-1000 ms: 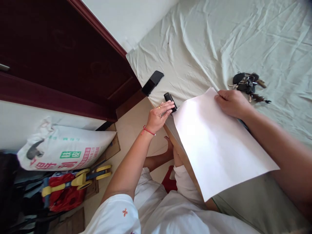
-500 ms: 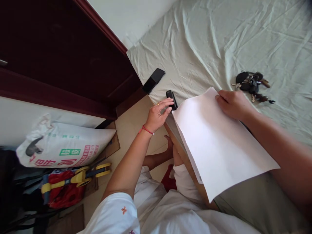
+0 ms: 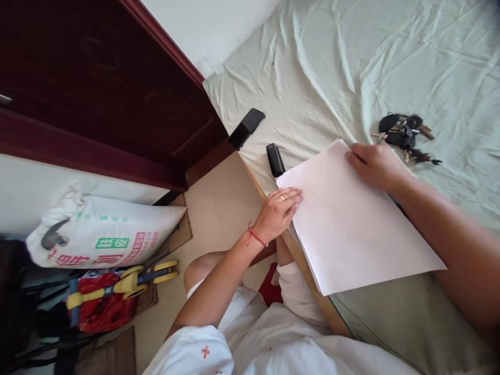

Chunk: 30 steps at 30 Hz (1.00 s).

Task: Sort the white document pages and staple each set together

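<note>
Our left hand (image 3: 279, 211) left the small black stapler (image 3: 275, 160); both hands now pin the unfolded white paper sheet (image 3: 351, 224), fingers flat.

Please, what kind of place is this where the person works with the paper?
Probably a bedroom at home: a bed covered by a wrinkled pale sheet, a dark wooden door beside it, and a phone and keys lying on the bed.

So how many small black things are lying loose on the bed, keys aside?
2: a phone at the bed's corner, and a small black block just beyond the paper's corner. The paper may hide others.
</note>
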Each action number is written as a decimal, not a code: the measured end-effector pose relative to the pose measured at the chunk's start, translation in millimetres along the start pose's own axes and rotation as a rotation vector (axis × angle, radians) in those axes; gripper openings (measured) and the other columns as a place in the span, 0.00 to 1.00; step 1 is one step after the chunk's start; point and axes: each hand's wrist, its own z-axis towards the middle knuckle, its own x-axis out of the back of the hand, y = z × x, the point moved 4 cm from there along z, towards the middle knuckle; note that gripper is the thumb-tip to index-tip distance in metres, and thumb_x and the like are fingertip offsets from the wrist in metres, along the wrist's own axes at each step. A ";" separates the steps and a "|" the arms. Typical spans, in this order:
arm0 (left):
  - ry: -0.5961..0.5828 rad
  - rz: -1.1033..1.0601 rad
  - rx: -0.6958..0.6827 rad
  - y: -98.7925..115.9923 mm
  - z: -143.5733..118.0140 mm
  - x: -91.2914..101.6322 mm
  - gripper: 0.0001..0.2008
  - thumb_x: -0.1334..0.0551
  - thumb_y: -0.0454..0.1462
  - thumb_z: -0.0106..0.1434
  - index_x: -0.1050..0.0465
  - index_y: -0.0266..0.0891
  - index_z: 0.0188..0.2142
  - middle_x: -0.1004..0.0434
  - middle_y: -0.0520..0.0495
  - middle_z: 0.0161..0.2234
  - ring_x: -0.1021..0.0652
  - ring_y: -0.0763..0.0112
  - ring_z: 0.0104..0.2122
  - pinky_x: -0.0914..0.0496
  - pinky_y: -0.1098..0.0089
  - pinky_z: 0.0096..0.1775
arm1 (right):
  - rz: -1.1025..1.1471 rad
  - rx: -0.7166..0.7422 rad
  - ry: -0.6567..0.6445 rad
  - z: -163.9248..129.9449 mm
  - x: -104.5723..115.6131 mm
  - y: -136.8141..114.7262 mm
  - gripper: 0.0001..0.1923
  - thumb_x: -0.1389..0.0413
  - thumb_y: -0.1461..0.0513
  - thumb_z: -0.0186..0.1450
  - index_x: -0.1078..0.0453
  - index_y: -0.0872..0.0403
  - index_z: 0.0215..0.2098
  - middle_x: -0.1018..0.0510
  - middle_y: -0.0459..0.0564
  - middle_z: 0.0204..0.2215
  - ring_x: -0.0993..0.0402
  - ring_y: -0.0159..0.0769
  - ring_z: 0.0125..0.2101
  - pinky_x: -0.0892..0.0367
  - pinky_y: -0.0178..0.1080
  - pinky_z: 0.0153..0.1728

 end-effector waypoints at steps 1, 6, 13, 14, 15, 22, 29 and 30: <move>0.045 0.003 0.038 -8.8 -1.3 0.0 0.15 0.44 0.38 0.77 0.18 0.46 0.52 0.15 0.42 0.57 0.18 0.59 0.61 0.26 0.48 0.64 | 0.002 0.002 -0.001 0.2 0.3 -0.5 0.15 0.50 0.59 0.71 0.47 0.49 0.27 0.41 0.45 0.21 0.44 0.36 0.25 0.49 0.40 0.32; 0.244 0.023 0.133 -31.1 -5.6 5.6 0.16 0.45 0.41 0.77 0.17 0.44 0.51 0.15 0.41 0.57 0.18 0.59 0.59 0.26 0.48 0.65 | -0.007 -0.014 0.005 1.1 0.1 0.3 0.16 0.50 0.59 0.71 0.48 0.49 0.26 0.41 0.45 0.21 0.44 0.37 0.25 0.49 0.40 0.32; 0.426 0.054 0.268 -46.6 -8.9 10.2 0.14 0.41 0.43 0.76 0.16 0.44 0.44 0.12 0.42 0.49 0.19 0.57 0.54 0.26 0.49 0.61 | 0.000 0.009 0.028 0.4 -1.2 3.0 0.17 0.50 0.58 0.71 0.50 0.49 0.26 0.41 0.44 0.20 0.45 0.36 0.24 0.49 0.40 0.32; 0.450 0.066 0.295 -49.3 -8.8 10.9 0.12 0.40 0.43 0.75 0.16 0.44 0.42 0.12 0.43 0.48 0.19 0.57 0.53 0.26 0.49 0.60 | -0.001 0.008 0.029 0.3 -1.3 3.1 0.17 0.50 0.58 0.71 0.49 0.49 0.26 0.41 0.44 0.20 0.44 0.36 0.24 0.49 0.40 0.32; 0.473 0.074 0.323 -51.9 -8.3 11.4 0.11 0.38 0.43 0.74 0.16 0.45 0.41 0.12 0.43 0.47 0.19 0.56 0.52 0.25 0.50 0.59 | -0.002 0.005 0.027 0.3 -1.5 3.3 0.17 0.50 0.58 0.71 0.49 0.49 0.26 0.41 0.44 0.20 0.44 0.36 0.24 0.49 0.40 0.32; 0.515 -0.104 0.559 -75.3 5.1 9.3 0.09 0.30 0.39 0.64 0.19 0.43 0.44 0.14 0.47 0.38 0.20 0.66 0.32 0.22 0.61 0.43 | 0.011 0.002 0.021 0.3 -0.7 2.7 0.16 0.50 0.59 0.70 0.48 0.49 0.26 0.40 0.45 0.20 0.43 0.37 0.24 0.48 0.40 0.32; 0.492 -0.304 0.659 -106.5 20.6 3.2 0.08 0.31 0.35 0.61 0.21 0.40 0.41 0.15 0.49 0.30 0.17 0.66 0.30 0.21 0.63 0.41 | 0.020 0.000 0.023 0.9 -0.6 2.7 0.16 0.51 0.58 0.70 0.49 0.49 0.26 0.40 0.45 0.21 0.43 0.37 0.25 0.48 0.40 0.32; 0.502 -0.300 0.656 -108.8 21.5 3.1 0.07 0.31 0.34 0.60 0.21 0.40 0.40 0.16 0.49 0.29 0.18 0.66 0.29 0.21 0.63 0.40 | 0.020 0.001 0.026 1.1 -0.8 3.0 0.16 0.51 0.58 0.70 0.49 0.49 0.26 0.40 0.45 0.21 0.43 0.37 0.25 0.48 0.40 0.32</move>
